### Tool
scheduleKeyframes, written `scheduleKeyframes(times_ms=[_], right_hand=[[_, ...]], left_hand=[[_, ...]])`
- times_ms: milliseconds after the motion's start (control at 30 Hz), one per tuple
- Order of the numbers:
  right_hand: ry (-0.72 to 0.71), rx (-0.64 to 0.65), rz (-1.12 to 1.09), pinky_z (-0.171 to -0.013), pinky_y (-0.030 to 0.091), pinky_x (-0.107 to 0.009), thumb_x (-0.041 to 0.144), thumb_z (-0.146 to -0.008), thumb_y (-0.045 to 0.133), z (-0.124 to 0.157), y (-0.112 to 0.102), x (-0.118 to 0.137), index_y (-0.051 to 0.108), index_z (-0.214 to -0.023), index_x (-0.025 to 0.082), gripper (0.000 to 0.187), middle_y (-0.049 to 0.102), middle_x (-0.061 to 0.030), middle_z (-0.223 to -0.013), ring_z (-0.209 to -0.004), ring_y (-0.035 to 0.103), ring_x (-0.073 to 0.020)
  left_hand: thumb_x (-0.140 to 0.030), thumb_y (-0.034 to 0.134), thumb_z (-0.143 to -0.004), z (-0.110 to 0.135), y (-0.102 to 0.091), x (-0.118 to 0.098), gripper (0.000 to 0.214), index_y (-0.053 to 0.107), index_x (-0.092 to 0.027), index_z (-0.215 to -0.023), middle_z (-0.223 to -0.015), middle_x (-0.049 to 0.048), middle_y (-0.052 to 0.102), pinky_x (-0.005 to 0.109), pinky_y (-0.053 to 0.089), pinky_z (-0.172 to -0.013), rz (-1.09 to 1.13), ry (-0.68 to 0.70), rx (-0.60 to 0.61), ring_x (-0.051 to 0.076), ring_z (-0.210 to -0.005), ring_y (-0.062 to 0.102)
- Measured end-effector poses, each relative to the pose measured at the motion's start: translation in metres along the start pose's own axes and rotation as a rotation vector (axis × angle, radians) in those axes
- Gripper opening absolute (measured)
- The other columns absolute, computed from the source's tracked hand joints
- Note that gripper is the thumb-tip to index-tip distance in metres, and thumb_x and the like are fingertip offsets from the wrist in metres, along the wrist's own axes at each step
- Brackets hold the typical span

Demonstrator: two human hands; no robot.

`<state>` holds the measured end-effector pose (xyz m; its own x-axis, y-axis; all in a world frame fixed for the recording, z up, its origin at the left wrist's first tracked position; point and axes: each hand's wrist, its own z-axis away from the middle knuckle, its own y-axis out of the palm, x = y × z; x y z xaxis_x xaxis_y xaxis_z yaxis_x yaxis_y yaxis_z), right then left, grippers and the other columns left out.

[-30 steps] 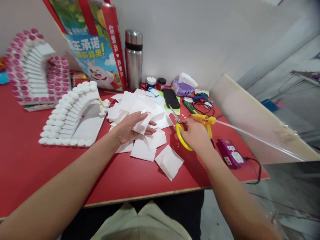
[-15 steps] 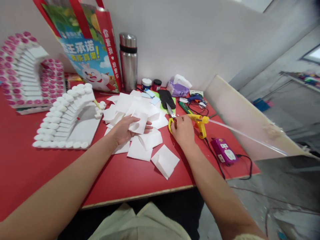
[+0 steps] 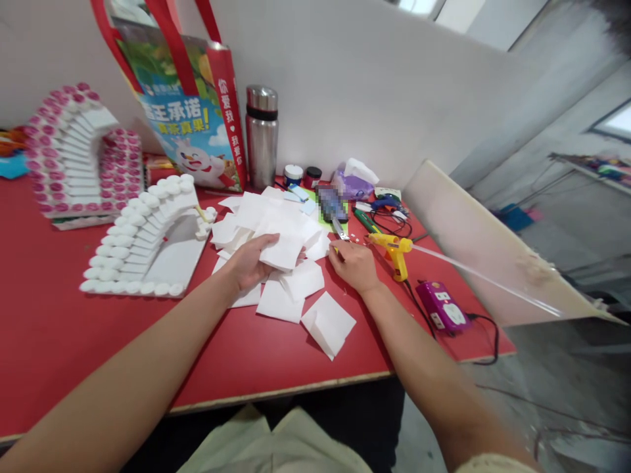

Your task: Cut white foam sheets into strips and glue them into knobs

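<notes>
Paper squares [image 3: 266,213] were already piled up tbh; a square [image 3: 284,253] was pinched in the left hand [image 3: 249,263], scissors [image 3: 340,228] were covered by the right hand [image 3: 352,263], grip unclear.

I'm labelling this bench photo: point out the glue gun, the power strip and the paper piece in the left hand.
glue gun [image 3: 394,247], head view, on its yellow body.
power strip [image 3: 442,314], head view, on its purple top face.
paper piece [image 3: 284,253], head view, on its flat white face.
</notes>
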<state>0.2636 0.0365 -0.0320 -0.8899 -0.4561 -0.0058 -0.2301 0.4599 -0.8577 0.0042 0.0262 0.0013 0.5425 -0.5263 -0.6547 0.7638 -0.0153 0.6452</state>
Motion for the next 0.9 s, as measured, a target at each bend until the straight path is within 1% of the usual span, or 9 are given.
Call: scheduleKeyframes(times_ms=[167,267,333,433,600,667,767,833,900], right_hand=[[0.262,0.125,0.075,-0.080,0.047,-0.030,0.027,-0.102,0.045,-0.002,-0.017,0.006,0.073,-0.107,0.016,0.030,0.078,-0.0123,-0.101,-0.095,0.071,-0.0236],[0.448,0.215,0.170,-0.077,0.047,-0.031,0.037,-0.100,0.051,-0.003,-0.030,0.006,0.070,-0.119,0.017,0.035,0.075,-0.0138,-0.115,-0.103,0.070,-0.0277],[0.525,0.271,0.190,-0.076,0.048,-0.033,0.045,-0.098,0.054,-0.003,-0.037,0.004,0.068,-0.128,0.019,0.042,0.071,-0.0145,-0.124,-0.105,0.070,-0.0298],[0.553,0.395,0.162,-0.079,0.051,-0.036,0.050,-0.096,0.057,-0.006,-0.046,0.004,0.063,-0.137,0.022,0.050,0.069,-0.0152,-0.132,-0.108,0.071,-0.0320],[0.503,0.546,0.112,-0.078,0.051,-0.037,0.044,-0.093,0.059,-0.009,-0.058,0.002,0.055,-0.147,0.024,0.057,0.076,-0.0135,-0.120,-0.106,0.072,-0.0337],[0.461,0.578,0.078,-0.076,0.049,-0.035,0.042,-0.091,0.061,-0.008,-0.063,-0.001,0.055,-0.147,0.025,0.058,0.078,-0.0111,-0.116,-0.101,0.073,-0.0321],[0.471,0.520,0.038,-0.073,0.047,-0.032,0.047,-0.094,0.058,-0.007,-0.065,-0.007,0.070,-0.126,0.024,0.040,0.079,-0.0075,-0.102,-0.093,0.073,-0.0277],[0.522,0.444,0.044,-0.073,0.047,-0.032,0.054,-0.096,0.056,-0.007,-0.063,-0.008,0.074,-0.114,0.023,0.040,0.078,-0.0073,-0.096,-0.092,0.073,-0.0274],[0.546,0.418,0.064,-0.076,0.048,-0.034,0.058,-0.094,0.058,-0.007,-0.058,-0.007,0.071,-0.123,0.023,0.047,0.079,-0.0091,-0.101,-0.096,0.074,-0.0294]], left_hand=[[-0.026,0.059,-0.098,-0.001,-0.002,0.001,0.050,0.053,-0.002,-0.142,-0.114,0.0281,0.077,0.047,0.066,-0.091,-0.044,-0.046,0.004,0.035,-0.103,0.079],[-0.026,0.060,-0.098,-0.002,-0.003,0.001,0.048,0.055,-0.002,-0.139,-0.114,0.0288,0.077,0.046,0.065,-0.091,-0.057,-0.044,0.008,0.034,-0.103,0.079],[-0.025,0.060,-0.098,-0.003,-0.004,0.001,0.046,0.057,-0.002,-0.137,-0.113,0.0288,0.077,0.047,0.065,-0.092,-0.058,-0.039,0.022,0.034,-0.103,0.079],[-0.025,0.060,-0.099,-0.005,-0.005,0.002,0.043,0.059,-0.002,-0.135,-0.111,0.0277,0.078,0.047,0.065,-0.093,-0.060,-0.031,0.042,0.034,-0.104,0.078],[-0.026,0.060,-0.098,-0.005,-0.003,0.003,0.042,0.060,-0.001,-0.132,-0.109,0.0275,0.078,0.047,0.064,-0.094,-0.086,-0.034,0.026,0.034,-0.101,0.079],[-0.026,0.058,-0.099,-0.005,-0.002,0.003,0.041,0.060,-0.002,-0.132,-0.108,0.0268,0.078,0.048,0.064,-0.094,-0.089,-0.032,0.027,0.033,-0.099,0.079],[-0.025,0.058,-0.100,-0.008,-0.003,0.003,0.040,0.059,-0.003,-0.133,-0.107,0.0261,0.078,0.048,0.064,-0.093,-0.078,-0.028,0.041,0.033,-0.096,0.080],[-0.025,0.059,-0.099,-0.010,-0.004,0.004,0.040,0.059,-0.005,-0.134,-0.109,0.0255,0.078,0.048,0.064,-0.093,-0.069,-0.025,0.057,0.033,-0.097,0.080],[-0.026,0.060,-0.099,-0.012,-0.004,0.004,0.041,0.059,-0.006,-0.135,-0.110,0.0252,0.078,0.048,0.064,-0.093,-0.068,-0.024,0.072,0.033,-0.098,0.080]])
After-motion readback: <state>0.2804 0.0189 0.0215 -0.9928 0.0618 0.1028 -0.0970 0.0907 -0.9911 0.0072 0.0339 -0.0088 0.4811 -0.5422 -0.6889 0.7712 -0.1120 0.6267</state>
